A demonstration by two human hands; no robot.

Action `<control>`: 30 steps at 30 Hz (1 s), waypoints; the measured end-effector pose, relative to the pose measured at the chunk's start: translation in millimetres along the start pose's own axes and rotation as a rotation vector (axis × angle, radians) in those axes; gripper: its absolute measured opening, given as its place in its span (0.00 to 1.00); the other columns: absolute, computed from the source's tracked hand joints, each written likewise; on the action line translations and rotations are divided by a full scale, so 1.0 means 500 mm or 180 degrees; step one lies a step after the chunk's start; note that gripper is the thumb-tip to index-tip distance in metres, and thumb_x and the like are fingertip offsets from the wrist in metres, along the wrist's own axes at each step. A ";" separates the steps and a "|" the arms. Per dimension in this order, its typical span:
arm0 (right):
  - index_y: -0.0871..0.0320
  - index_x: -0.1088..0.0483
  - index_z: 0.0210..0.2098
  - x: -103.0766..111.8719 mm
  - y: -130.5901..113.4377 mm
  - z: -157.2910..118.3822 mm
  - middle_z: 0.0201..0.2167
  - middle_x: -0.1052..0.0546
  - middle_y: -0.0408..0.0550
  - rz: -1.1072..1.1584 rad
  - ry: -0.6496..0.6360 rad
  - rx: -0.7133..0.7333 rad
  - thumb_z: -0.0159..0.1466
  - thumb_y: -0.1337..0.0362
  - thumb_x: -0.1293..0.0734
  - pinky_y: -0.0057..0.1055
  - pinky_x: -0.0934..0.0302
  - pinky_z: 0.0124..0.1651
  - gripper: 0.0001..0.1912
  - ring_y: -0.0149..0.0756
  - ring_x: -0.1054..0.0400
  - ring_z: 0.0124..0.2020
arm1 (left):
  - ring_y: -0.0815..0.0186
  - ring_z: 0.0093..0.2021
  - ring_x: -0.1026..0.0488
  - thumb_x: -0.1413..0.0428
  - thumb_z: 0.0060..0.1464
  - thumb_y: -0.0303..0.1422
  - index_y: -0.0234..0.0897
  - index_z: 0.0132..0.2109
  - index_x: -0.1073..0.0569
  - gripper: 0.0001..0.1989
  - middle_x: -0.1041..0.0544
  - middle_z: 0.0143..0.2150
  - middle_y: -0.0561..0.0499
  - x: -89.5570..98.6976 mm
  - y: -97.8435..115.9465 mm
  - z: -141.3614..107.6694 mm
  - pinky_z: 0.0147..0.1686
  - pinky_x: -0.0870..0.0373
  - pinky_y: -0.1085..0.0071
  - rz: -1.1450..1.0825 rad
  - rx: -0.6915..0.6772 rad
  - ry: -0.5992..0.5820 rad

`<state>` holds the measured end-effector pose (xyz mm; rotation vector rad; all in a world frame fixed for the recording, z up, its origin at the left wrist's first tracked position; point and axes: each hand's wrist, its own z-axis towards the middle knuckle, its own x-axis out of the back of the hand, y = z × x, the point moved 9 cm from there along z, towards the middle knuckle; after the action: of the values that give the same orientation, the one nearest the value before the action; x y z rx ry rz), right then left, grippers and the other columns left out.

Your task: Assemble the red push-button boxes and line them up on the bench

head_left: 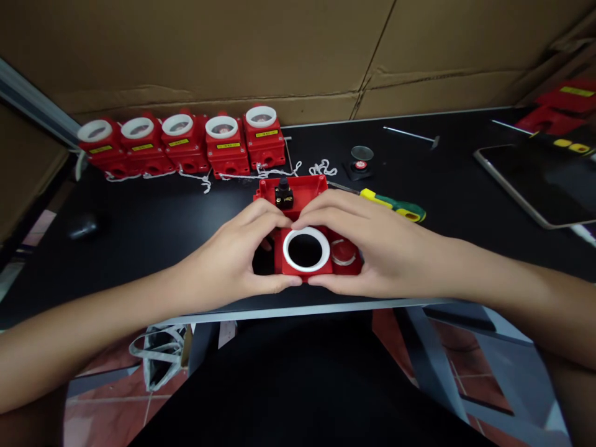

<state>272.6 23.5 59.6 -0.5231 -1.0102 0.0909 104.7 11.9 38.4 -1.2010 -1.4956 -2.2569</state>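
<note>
A red housing part with a white ring (307, 269) lies at the table's front edge, its round opening dark. Around its left side curves my left hand (233, 254), thumb at the front and fingers at the back. My right hand (377, 248) grips the same part from the right, and the two thumb tips nearly meet. Just behind is an open red box half (305, 189) with a black switch block (284, 194) in it. Beside the ringed part, partly under my right hand, a round red piece (343, 252) shows.
Several red boxes with white rings (224, 146) and white cords stand at the back left. A green-yellow screwdriver (395, 205), a glass disc (362, 153), a T-shaped metal tool (412, 134) and a tablet (540, 180) lie to the right. Cardboard (233, 49) walls the back.
</note>
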 end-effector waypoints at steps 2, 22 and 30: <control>0.54 0.23 0.62 -0.010 0.007 0.000 0.58 0.18 0.56 0.0047 -0.0081 -0.0027 0.77 0.45 0.23 0.40 0.23 0.59 0.24 0.43 0.21 0.57 | 0.52 0.55 0.18 0.24 0.65 0.48 0.41 0.57 0.19 0.24 0.17 0.56 0.46 -0.005 0.002 -0.001 0.59 0.18 0.56 0.0097 -0.0076 -0.0035; 0.59 0.17 0.54 -0.008 0.002 0.005 0.51 0.15 0.51 0.0184 -0.0011 0.0387 0.71 0.61 0.18 0.27 0.23 0.53 0.15 0.32 0.18 0.49 | 0.52 0.53 0.19 0.23 0.64 0.45 0.40 0.53 0.15 0.19 0.16 0.52 0.48 -0.030 -0.002 0.000 0.56 0.20 0.58 0.0034 -0.0099 -0.0195; 0.60 0.19 0.61 -0.014 0.001 0.012 0.59 0.13 0.52 0.0693 -0.0469 0.0448 0.68 0.67 0.20 0.29 0.22 0.63 0.22 0.35 0.18 0.58 | 0.56 0.49 0.21 0.21 0.61 0.46 0.40 0.46 0.17 0.19 0.19 0.47 0.51 -0.038 -0.013 0.005 0.51 0.25 0.62 -0.0223 -0.0077 -0.0328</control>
<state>263.8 24.1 56.6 -0.5011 -1.0788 0.3965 115.1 11.9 21.0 -1.3102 -1.5748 -2.2961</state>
